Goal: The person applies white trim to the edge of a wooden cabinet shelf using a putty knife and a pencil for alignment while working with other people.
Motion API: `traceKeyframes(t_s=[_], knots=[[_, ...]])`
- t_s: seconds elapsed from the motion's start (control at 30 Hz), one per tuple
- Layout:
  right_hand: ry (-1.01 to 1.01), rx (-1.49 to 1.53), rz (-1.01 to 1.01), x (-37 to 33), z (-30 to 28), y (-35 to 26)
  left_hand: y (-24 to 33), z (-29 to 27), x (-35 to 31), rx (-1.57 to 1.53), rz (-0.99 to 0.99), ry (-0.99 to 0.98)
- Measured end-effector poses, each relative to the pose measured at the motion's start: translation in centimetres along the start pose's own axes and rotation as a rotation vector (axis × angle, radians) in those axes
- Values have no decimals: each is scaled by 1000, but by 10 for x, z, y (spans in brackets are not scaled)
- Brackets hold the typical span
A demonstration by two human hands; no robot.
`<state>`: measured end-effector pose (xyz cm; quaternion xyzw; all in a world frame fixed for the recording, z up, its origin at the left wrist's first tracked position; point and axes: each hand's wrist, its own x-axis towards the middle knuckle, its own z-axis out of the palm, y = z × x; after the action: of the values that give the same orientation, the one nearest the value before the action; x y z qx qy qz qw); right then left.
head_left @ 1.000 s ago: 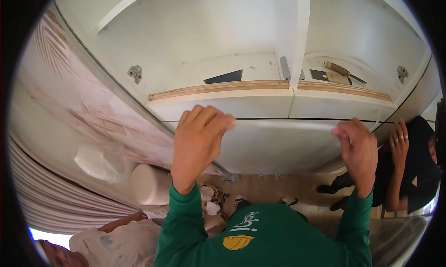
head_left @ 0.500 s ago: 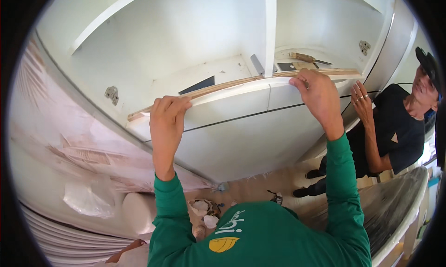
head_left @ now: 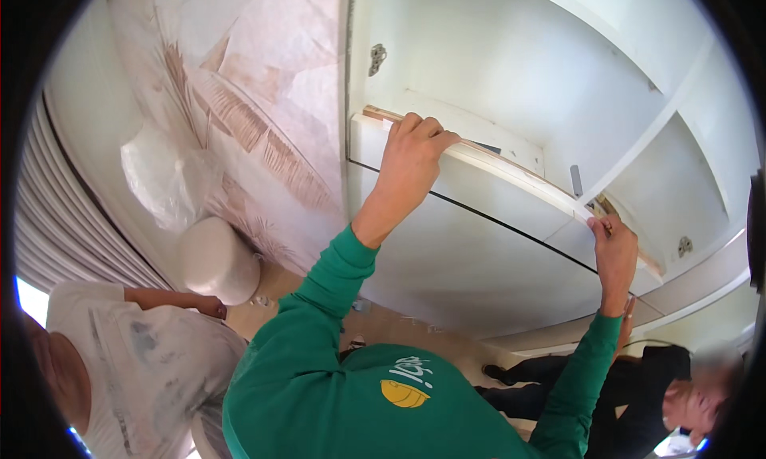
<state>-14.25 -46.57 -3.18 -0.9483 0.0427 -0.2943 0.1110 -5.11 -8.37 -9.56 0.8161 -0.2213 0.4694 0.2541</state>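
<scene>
A long white strip (head_left: pixel 519 174) runs along the front edge of a white cabinet (head_left: pixel 495 259), with a bare wood edge (head_left: pixel 373 112) just behind it. Near the strip's left end, my left hand (head_left: pixel 415 160) has its fingers bent over the edge and closed on it. Farther right, beside the upright divider (head_left: pixel 638 152), my right hand (head_left: pixel 614 251) pinches the same strip between thumb and fingers. A dark flat piece (head_left: pixel 485 147) lies inside the cabinet behind my left hand. Some small items by my right hand are partly hidden.
Metal hinge plates (head_left: pixel 377 58) sit on the cabinet's side walls. A person in a stained white shirt (head_left: pixel 152 363) is at lower left, another in black (head_left: pixel 638 415) at lower right. A plastic-wrapped round stool (head_left: pixel 219 259) stands by the leaf-patterned wall (head_left: pixel 263 132).
My view has swung left, so the cabinet sits farther right and tilted, and the white-shirted person shows more. Both hands remain closed at the strip.
</scene>
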Motion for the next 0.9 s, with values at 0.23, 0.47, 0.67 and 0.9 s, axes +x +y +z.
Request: traceKeyframes(t_s=[0.23,0.47,0.67,0.9], knots=[[-24,12,13,2,1,-16,-11,0,-6,-123,-37,85],[-15,25,-13,3,5,-28,-27,-4,-2,-105,-58,105],[19,57,-50,5,15,-22,-35,-4,3,-125,-136,33],[91,149,-80,2,24,-23,-39,-5,3,-140,-203,38]])
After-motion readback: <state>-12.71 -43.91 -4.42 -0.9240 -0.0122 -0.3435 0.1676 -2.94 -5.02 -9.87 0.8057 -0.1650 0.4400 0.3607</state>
